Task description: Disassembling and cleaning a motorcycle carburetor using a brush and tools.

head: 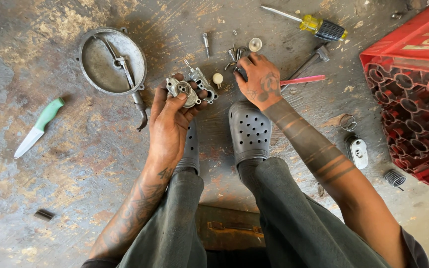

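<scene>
My left hand (171, 116) holds a small grey metal carburettor-like body (183, 91) above the concrete floor, thumb on its round face. A second grey cast part (202, 83) lies just right of it, with a small cream knob (217, 78) beside it. My right hand (260, 79) reaches down to the floor, its fingertips among several small screws and metal bits (233, 53); whether it pinches one is hidden. A pink rod (304, 79) lies under or just beside that hand.
A round metal cover (112, 60) lies at the upper left, and a green-handled knife (39, 127) at the left. A yellow-handled screwdriver (314, 24), a hammer (310, 60), a red crate (413, 84), a white part (357, 150) and a spring (394, 177) lie to the right. My grey clogs (249, 130) rest in the centre.
</scene>
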